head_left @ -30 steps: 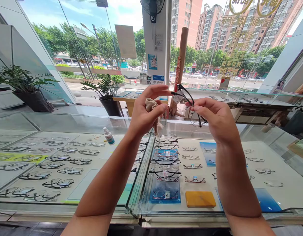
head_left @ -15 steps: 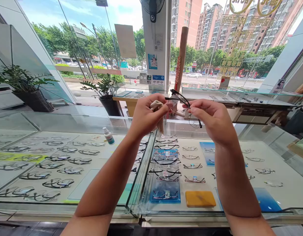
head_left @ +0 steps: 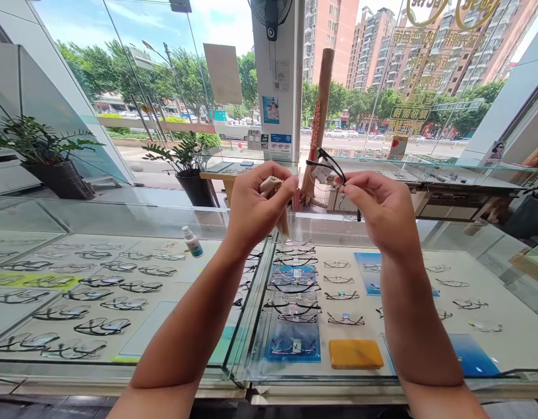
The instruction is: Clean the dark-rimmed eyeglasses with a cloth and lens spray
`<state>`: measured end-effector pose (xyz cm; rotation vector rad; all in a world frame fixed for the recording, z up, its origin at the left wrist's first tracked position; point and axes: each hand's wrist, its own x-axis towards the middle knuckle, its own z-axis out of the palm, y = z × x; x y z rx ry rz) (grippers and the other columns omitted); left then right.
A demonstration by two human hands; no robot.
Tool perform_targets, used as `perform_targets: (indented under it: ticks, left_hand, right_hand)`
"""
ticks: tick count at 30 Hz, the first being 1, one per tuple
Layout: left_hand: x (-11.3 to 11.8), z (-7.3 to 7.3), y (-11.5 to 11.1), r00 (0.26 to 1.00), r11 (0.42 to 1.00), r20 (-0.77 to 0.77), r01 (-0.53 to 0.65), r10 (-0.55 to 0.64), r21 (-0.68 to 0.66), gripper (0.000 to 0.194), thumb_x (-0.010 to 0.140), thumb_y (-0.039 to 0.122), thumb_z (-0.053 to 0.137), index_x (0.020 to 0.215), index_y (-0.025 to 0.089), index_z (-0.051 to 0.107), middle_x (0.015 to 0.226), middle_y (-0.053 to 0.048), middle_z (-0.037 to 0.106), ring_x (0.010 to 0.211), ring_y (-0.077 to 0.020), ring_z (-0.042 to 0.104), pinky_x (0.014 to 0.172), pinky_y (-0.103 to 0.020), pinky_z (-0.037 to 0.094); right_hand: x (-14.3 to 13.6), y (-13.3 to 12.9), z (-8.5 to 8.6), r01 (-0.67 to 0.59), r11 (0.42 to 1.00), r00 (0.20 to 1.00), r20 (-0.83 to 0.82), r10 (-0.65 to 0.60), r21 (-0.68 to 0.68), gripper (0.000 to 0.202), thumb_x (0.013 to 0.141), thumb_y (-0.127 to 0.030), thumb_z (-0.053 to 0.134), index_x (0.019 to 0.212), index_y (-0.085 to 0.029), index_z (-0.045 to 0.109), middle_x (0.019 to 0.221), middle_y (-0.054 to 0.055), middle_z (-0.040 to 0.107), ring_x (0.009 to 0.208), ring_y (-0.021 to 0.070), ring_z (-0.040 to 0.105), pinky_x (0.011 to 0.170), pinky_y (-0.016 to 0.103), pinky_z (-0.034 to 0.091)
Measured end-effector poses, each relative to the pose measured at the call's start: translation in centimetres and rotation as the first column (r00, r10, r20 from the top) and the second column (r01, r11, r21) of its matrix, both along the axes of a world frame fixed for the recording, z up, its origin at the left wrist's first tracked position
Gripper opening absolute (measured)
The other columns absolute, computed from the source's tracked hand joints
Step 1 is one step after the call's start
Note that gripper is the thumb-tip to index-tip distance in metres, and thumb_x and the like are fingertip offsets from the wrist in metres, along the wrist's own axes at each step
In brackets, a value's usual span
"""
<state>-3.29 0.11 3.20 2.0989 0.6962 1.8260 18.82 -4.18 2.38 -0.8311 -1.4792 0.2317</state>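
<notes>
two glass-topped display cases meet side by side, their seam running from the near edge to the far edge. the left display case (head_left: pixel 164 368) carries rows of eyeglasses, with a small white spray bottle (head_left: pixel 193 242) upright toward its far right corner. the right display case (head_left: pixel 339 382) shows further frames, several over blue panels (head_left: pixel 474 352), and a yellow-orange box (head_left: pixel 356 354) by the near edge; whether that box is on the glass or under it, i cannot tell.

past the far edges, a tall window front gives onto a street with trees and apartment blocks. a fan (head_left: pixel 271 20) is mounted on a pillar, a wooden post (head_left: pixel 322 87) leans slightly, and potted plants (head_left: pixel 33 145) stand near the window.

both forearms reach up from the near edge, hands raised above the far edge near the seam. the left hand (head_left: pixel 261 201) is curled round a beige cloth (head_left: pixel 283 222), thumb pressed toward the index finger, the cloth's end hanging below. the right hand (head_left: pixel 380 212) pinches black-framed eyeglasses (head_left: pixel 334 165) between thumb and fingers, their temples pointing toward the left hand, just beside its fingertips but apart.
</notes>
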Motion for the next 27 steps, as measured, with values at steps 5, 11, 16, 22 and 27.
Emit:
perform_targets:
  ticks: [5,11,16,22,27]
  left_hand:
    - [0.9,0.2,-2.8,0.988,0.989,-0.128,0.066,-0.083,-0.132,0.026,0.097,0.042,0.078,0.084,0.02,0.083,0.064,0.0,0.067,0.061,-0.0137,0.059,0.055,-0.026,0.042]
    - [1.3,-0.4,-1.5,0.986,0.961,-0.071,0.129,-0.15,-0.245,0.036,0.096,0.053,0.081,0.092,0.018,0.088,0.063,0.0,0.067,0.065,-0.0148,0.06,0.059,-0.026,0.045]
    - [1.1,-1.0,1.1,0.994,0.948,-0.011,0.102,-0.111,-0.301,0.035,0.089,0.053,0.089,0.084,0.018,0.084,0.067,-0.001,0.068,0.064,-0.0129,0.059,0.059,-0.025,0.044]
    - [0.9,-1.3,2.5,0.998,0.941,-0.049,0.029,-0.049,-0.337,0.014,0.088,0.03,0.083,0.083,0.018,0.08,0.063,0.001,0.063,0.061,-0.0123,0.057,0.057,-0.025,0.043]
    - [0.8,-1.0,2.0,0.989,0.941,-0.146,-0.059,0.01,-0.332,0.009,0.085,0.025,0.077,0.08,0.017,0.076,0.065,0.001,0.063,0.065,-0.0135,0.058,0.063,-0.026,0.047]
  right_hand:
    - [-1.5,-0.5,-0.2,0.138,0.978,0.985,0.081,-0.152,0.154,0.011,0.097,-0.022,0.071,0.089,-0.024,0.08,0.11,0.006,0.086,0.11,0.0252,0.079,0.105,0.048,0.059]
    - [-3.6,0.1,-1.3,0.281,0.912,0.917,0.198,-0.347,0.298,0.013,0.101,-0.02,0.069,0.095,-0.024,0.08,0.118,0.01,0.085,0.116,0.0314,0.079,0.108,0.055,0.056]
    - [-4.5,0.6,-2.0,0.242,0.924,0.894,0.302,-0.33,0.295,0.019,0.103,-0.019,0.065,0.11,-0.023,0.082,0.13,0.012,0.083,0.126,0.0328,0.076,0.111,0.057,0.056]
    - [-3.9,0.5,-1.7,0.175,0.962,0.908,0.342,-0.241,0.211,0.018,0.103,-0.024,0.064,0.107,-0.023,0.081,0.12,0.01,0.083,0.112,0.029,0.078,0.103,0.052,0.061]
    - [-1.4,0.3,-0.5,0.085,0.986,0.949,0.29,-0.124,0.143,0.017,0.1,-0.02,0.062,0.102,-0.024,0.079,0.094,0.003,0.079,0.088,0.0217,0.074,0.087,0.042,0.061]
